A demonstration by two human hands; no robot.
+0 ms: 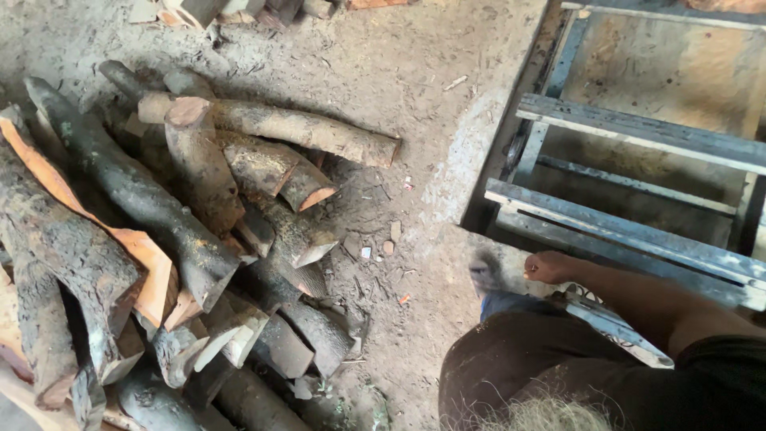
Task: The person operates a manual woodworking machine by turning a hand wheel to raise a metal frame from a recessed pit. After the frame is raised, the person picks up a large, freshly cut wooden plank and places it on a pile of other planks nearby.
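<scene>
Dusty dirt floor (415,104), rough-barked cut logs (199,231) heaped; right hand (550,267) clenched, empty, near grey metal frame (638,132); left hand unseen

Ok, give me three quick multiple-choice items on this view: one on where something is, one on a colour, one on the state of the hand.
1. Where is the log pile?
A. On the left, on the dirt floor
B. On top of the metal frame
C. Behind the person's leg

2. What colour is the cut wood on the split logs?
A. Blue
B. Orange-tan
C. White

3. How is the hand?
A. Gripping a log
B. Closed in a loose fist, holding nothing visible
C. Flat on the floor

Answers:
1. A: the logs lie on the dirt floor on the left, while the metal frame stands on the right.
2. B: the exposed faces show orange-tan against dark bark.
3. B: the hand is curled by the frame, away from the logs; which hand it is cannot be told.
</scene>
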